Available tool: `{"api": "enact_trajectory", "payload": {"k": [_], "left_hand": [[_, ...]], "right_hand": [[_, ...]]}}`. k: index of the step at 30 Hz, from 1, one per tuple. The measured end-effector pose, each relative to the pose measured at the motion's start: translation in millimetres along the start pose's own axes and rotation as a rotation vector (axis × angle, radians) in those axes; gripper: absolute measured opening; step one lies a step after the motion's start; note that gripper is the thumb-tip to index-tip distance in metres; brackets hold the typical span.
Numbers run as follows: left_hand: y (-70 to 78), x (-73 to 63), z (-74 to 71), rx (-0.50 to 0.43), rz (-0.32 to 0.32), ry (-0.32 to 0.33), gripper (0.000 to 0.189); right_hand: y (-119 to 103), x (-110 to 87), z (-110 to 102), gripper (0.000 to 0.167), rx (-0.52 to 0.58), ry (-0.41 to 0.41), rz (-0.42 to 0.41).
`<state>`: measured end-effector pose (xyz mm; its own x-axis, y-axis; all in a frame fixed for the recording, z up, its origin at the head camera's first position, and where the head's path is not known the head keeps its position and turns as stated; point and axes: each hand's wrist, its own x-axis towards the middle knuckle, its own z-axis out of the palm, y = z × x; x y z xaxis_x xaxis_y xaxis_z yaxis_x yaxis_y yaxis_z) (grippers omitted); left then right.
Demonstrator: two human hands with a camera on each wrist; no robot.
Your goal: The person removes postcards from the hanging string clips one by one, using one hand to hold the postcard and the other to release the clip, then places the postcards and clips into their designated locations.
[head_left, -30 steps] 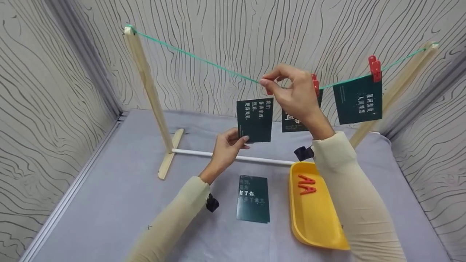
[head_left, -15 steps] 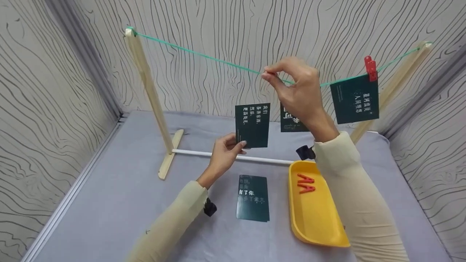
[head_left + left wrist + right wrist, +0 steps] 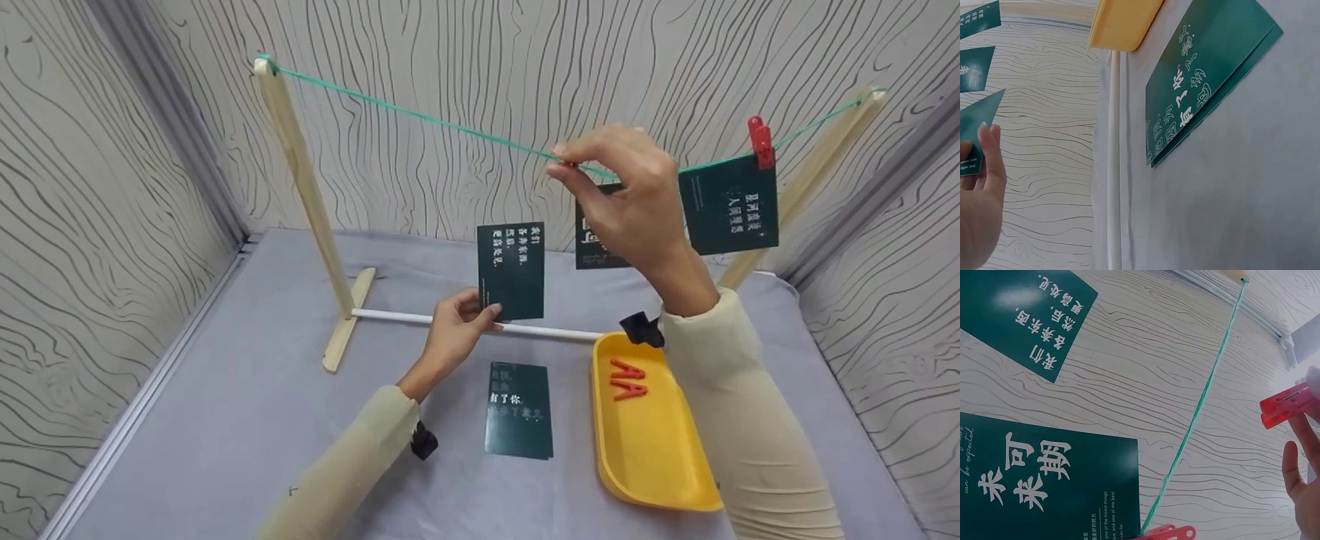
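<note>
In the head view my left hand (image 3: 456, 330) pinches a dark green card (image 3: 514, 270) by its lower left corner, below the cord and apart from it. My right hand (image 3: 630, 195) is raised in front of the green cord (image 3: 420, 115). Its thumb and fingers pinch a red clothespin (image 3: 1283, 405), plain in the right wrist view. Behind that hand hangs another green card (image 3: 595, 244), partly covered; its red clothespin (image 3: 1165, 533) shows in the right wrist view. Further right, a third card (image 3: 739, 214) hangs from a red clothespin (image 3: 760, 142).
Wooden posts (image 3: 300, 172) hold the cord, with a white rod (image 3: 397, 316) low between them. Overlapping green cards (image 3: 519, 431) lie on the grey cloth. A yellow tray (image 3: 637, 457) with red clothespins (image 3: 628, 379) stands at right, partly under my right forearm.
My left hand has lowered its card, slightly leftward. The right hand rose a little, then came down slightly further right, still pinching the clothespin.
</note>
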<state>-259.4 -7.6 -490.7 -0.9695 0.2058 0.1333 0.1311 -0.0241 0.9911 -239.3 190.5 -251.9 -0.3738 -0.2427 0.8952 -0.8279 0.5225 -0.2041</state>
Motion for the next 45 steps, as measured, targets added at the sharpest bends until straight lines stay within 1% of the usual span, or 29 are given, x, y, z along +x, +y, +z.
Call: {"api": "enact_trajectory", "payload": {"k": [4, 7, 13, 17, 19, 21, 26, 28, 33, 35, 38, 41, 45], "left_hand": [[-0.7, -1.9, 0.6, 0.006, 0.011, -0.006, 0.021], [-0.9, -2.9, 1.3, -0.020, 0.006, -0.017, 0.022], [-1.5, -5.8, 3.2, -0.073, -0.026, -0.011, 0.026], [-2.3, -8.7, 5.4, -0.071, -0.047, -0.010, 0.026], [-2.0, -10.4, 6.5, -0.075, -0.053, -0.012, 0.026], [-1.9, -11.8, 7.8, -0.083, -0.060, -0.013, 0.026], [-1.7, -18.1, 10.0, -0.093, -0.079, -0.036, 0.027], [-2.4, -20.8, 10.4, -0.086, -0.090, -0.046, 0.027], [-5.0, -25.1, 11.3, -0.099, -0.110, -0.075, 0.029], [-6.1, -26.4, 11.6, -0.104, -0.117, -0.077, 0.032], [-8.5, -29.3, 12.4, -0.091, -0.126, -0.065, 0.040], [-11.8, -33.5, 13.9, -0.070, -0.153, -0.050, 0.049], [-15.8, -43.3, 16.6, -0.057, -0.213, -0.051, 0.050]], "right_hand": [[-3.2, -5.1, -3.9, 0.014, -0.006, 0.026, -0.006], [-5.3, -9.2, -7.7, 0.015, -0.012, 0.044, -0.005], [-6.3, -22.0, -15.4, 0.023, 0.014, 0.062, 0.012], [-4.7, -34.8, -19.5, 0.025, 0.024, 0.067, 0.047], [-3.4, -41.4, -21.3, 0.027, 0.018, 0.049, 0.080], [-1.6, -47.5, -23.0, 0.030, 0.005, 0.008, 0.115], [4.3, -64.2, -28.3, 0.038, -0.027, -0.166, 0.184], [6.8, -72.6, -30.0, 0.038, -0.026, -0.222, 0.203], [11.0, -95.2, -31.7, 0.037, -0.007, -0.334, 0.261], [11.7, -103.4, -32.0, 0.038, -0.003, -0.382, 0.294], [11.7, -114.3, -31.2, 0.037, 0.005, -0.459, 0.356], [11.2, -124.2, -30.4, 0.036, 0.024, -0.534, 0.419], [11.2, -137.9, -30.9, 0.034, 0.030, -0.610, 0.491]]}}
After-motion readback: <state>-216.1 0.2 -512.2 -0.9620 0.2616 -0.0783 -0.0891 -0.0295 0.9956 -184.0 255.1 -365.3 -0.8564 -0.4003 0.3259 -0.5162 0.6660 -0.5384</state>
